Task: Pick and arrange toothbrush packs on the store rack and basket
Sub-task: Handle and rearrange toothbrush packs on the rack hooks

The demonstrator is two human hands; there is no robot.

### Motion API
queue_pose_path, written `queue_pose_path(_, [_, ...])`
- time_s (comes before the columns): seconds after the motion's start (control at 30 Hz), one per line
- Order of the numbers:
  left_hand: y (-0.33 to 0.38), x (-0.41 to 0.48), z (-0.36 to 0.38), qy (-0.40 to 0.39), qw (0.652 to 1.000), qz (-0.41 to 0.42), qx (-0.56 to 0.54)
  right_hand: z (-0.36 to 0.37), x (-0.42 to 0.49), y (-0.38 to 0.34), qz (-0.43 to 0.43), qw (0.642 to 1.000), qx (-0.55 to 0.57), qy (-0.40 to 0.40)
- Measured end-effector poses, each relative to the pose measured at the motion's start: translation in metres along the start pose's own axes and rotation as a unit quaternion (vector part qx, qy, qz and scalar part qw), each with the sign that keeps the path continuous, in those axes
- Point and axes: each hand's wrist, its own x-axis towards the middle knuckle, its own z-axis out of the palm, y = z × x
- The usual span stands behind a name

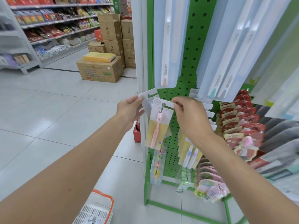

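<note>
Pale floor tiles (56,97) run past stocked shelves (53,21) and stacked cardboard boxes (111,29). One green pegboard rack (182,78) stands ahead, with one orange-rimmed basket (111,206) below. One pink toothbrush pack (159,126) hangs on a hook (163,105). The fingers of the left hand (129,109) and right hand (191,117) pinch a white pack (146,97) there.

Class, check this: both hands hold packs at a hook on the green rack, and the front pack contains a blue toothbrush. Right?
No. The head view shows the toothbrush in the front pack is pink, not blue; the rest stands.
</note>
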Motion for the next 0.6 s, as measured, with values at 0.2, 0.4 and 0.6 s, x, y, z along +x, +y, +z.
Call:
queue_pose_path(0.2, [-0.022, -0.027, -0.037, 0.084, 0.995, -0.037, -0.048, 0.008, -0.03, -0.021, -0.052, 0.989, 0.002, 0.141])
queue_pose_path(0.4, [-0.038, -0.055, -0.054, 0.123, 0.988, -0.068, -0.057, 0.035, -0.064, -0.049, 0.058, 0.985, 0.144, 0.071])
queue_pose_path(0.6, [-0.052, -0.084, -0.074, 0.099, 0.987, -0.102, -0.071, 0.069, -0.086, -0.054, 0.176, 0.949, 0.247, -0.089])
